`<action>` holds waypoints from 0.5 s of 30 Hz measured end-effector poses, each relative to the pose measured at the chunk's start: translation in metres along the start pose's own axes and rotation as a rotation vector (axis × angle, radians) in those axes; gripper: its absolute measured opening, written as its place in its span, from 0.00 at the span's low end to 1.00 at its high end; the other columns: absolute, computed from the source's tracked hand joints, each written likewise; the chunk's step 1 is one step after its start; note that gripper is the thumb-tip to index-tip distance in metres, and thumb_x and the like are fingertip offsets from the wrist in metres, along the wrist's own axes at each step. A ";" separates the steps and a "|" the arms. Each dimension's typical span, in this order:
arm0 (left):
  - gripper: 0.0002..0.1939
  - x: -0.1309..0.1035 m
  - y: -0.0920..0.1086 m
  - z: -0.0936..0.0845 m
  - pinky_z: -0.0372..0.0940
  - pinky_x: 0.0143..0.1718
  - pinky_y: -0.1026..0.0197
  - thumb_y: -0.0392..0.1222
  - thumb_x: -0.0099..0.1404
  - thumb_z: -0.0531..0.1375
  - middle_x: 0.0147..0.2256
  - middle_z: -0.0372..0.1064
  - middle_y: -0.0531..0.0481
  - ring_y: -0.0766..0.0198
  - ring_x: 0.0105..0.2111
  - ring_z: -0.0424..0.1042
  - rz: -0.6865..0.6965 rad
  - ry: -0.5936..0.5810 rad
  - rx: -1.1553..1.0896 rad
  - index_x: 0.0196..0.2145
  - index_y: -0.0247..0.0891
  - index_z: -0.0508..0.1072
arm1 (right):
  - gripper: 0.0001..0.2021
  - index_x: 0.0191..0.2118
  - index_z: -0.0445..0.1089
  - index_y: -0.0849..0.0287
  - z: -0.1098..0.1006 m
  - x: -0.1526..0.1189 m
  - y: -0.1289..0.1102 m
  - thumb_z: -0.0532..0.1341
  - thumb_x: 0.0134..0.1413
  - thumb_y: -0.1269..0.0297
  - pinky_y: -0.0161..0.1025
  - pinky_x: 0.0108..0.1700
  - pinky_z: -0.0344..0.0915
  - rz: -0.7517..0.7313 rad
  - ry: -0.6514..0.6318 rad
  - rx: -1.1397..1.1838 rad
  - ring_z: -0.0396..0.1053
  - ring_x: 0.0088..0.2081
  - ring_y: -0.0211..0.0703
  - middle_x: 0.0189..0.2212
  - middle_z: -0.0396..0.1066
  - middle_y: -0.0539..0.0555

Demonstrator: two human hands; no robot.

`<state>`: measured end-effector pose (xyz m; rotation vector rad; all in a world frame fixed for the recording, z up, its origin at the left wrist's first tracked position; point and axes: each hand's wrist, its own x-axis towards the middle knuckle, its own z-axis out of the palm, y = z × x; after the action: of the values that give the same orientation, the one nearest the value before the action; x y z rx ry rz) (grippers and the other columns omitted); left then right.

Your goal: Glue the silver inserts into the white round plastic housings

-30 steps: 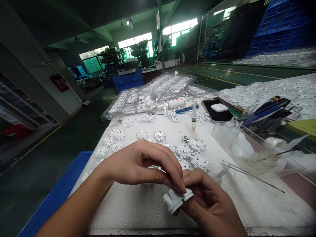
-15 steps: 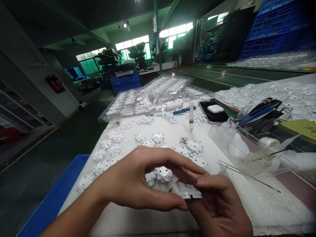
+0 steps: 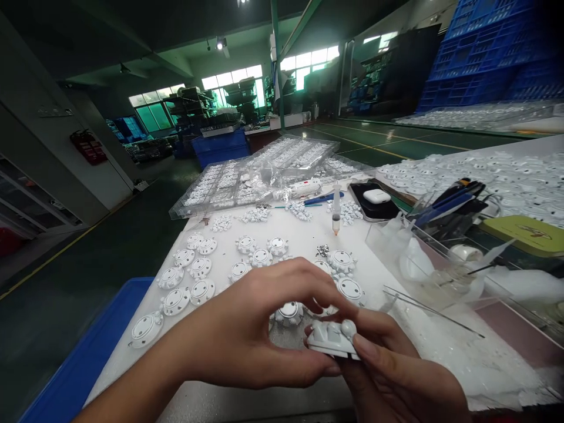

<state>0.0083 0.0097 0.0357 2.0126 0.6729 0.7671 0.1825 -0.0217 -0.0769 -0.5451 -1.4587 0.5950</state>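
Between my two hands, above the front of the white work surface (image 3: 264, 399), is a white knobbed part (image 3: 332, 339) with a rounded bump at its right end. My left hand (image 3: 264, 323) curves around it from the left, thumb against its lower edge and fingers arched over behind. My right hand (image 3: 400, 364) grips its right side, the thumb beside the bump. Behind and left of my hands lie several round white discs (image 3: 176, 301) with small knobs around their rims. Farther back are piles of tiny white pieces (image 3: 255, 215) and a small heap of metallic bits (image 3: 323, 250).
A syringe (image 3: 336, 217) stands beyond the discs. Thin metal rods (image 3: 434, 311) and a clear box of tools (image 3: 414, 258) are at right. Behind are a phone with a white case (image 3: 376, 196) and clear trays (image 3: 211, 185). A blue bin (image 3: 92, 346) sits at left.
My right hand has shifted slightly right and its thumb now shows on the part. The part has turned, bringing its knobs and bump into sight. The whole view has shifted a little.
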 end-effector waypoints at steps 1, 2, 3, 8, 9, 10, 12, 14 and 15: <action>0.17 0.001 0.001 -0.001 0.67 0.49 0.60 0.30 0.59 0.66 0.45 0.71 0.41 0.59 0.46 0.72 0.026 -0.023 0.084 0.47 0.34 0.74 | 0.26 0.52 0.68 0.48 0.001 0.001 -0.001 0.59 0.54 0.86 0.36 0.40 0.76 0.006 0.023 0.019 0.73 0.50 0.44 0.49 0.71 0.53; 0.16 0.001 0.001 -0.001 0.67 0.48 0.62 0.28 0.59 0.65 0.44 0.71 0.41 0.59 0.45 0.72 0.047 -0.040 0.141 0.45 0.33 0.74 | 0.26 0.52 0.68 0.48 0.003 0.002 -0.001 0.59 0.54 0.86 0.36 0.39 0.76 0.012 0.031 0.039 0.73 0.50 0.44 0.49 0.71 0.53; 0.17 0.001 0.001 -0.001 0.66 0.47 0.63 0.26 0.58 0.63 0.43 0.71 0.42 0.60 0.44 0.71 0.060 -0.041 0.174 0.45 0.32 0.75 | 0.26 0.52 0.67 0.47 0.006 0.002 -0.002 0.58 0.54 0.86 0.37 0.40 0.76 0.017 0.039 0.052 0.73 0.50 0.44 0.49 0.71 0.53; 0.19 -0.005 -0.008 0.005 0.66 0.43 0.64 0.26 0.59 0.61 0.42 0.69 0.45 0.61 0.41 0.70 0.083 0.029 0.280 0.48 0.34 0.72 | 0.19 0.49 0.68 0.49 0.018 0.001 -0.007 0.55 0.59 0.81 0.36 0.43 0.76 0.116 0.130 0.054 0.71 0.52 0.42 0.48 0.70 0.54; 0.17 -0.006 -0.010 0.006 0.66 0.43 0.63 0.27 0.61 0.60 0.42 0.69 0.44 0.61 0.41 0.70 0.093 0.030 0.301 0.48 0.35 0.72 | 0.18 0.48 0.68 0.49 0.018 0.001 -0.007 0.55 0.60 0.80 0.35 0.44 0.76 0.125 0.138 0.053 0.71 0.52 0.41 0.48 0.70 0.54; 0.16 -0.006 -0.012 0.008 0.67 0.43 0.62 0.29 0.63 0.60 0.42 0.70 0.44 0.60 0.41 0.70 0.104 0.022 0.323 0.49 0.36 0.71 | 0.18 0.48 0.68 0.49 0.018 0.001 -0.006 0.55 0.60 0.80 0.35 0.45 0.75 0.124 0.136 0.051 0.71 0.52 0.41 0.48 0.71 0.53; 0.13 -0.006 -0.014 0.010 0.67 0.41 0.62 0.32 0.65 0.60 0.41 0.70 0.42 0.60 0.40 0.70 0.121 0.007 0.369 0.48 0.36 0.71 | 0.19 0.49 0.68 0.48 0.017 0.003 -0.005 0.55 0.60 0.80 0.36 0.48 0.75 0.111 0.126 0.029 0.71 0.52 0.40 0.49 0.71 0.52; 0.10 -0.005 -0.017 0.011 0.66 0.39 0.62 0.35 0.67 0.59 0.39 0.71 0.42 0.60 0.38 0.70 0.135 0.008 0.395 0.47 0.35 0.71 | 0.20 0.50 0.68 0.47 0.014 0.005 -0.005 0.55 0.59 0.80 0.37 0.48 0.74 0.091 0.089 -0.007 0.71 0.52 0.40 0.49 0.71 0.51; 0.10 -0.004 -0.017 0.011 0.66 0.39 0.62 0.35 0.67 0.59 0.38 0.71 0.42 0.60 0.37 0.70 0.148 0.013 0.397 0.46 0.34 0.71 | 0.20 0.50 0.69 0.47 0.011 0.005 -0.006 0.55 0.59 0.80 0.37 0.48 0.75 0.082 0.058 -0.035 0.72 0.52 0.41 0.49 0.72 0.51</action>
<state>0.0102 0.0097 0.0152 2.4416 0.7341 0.7788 0.1715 -0.0229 -0.0685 -0.6473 -1.3997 0.6145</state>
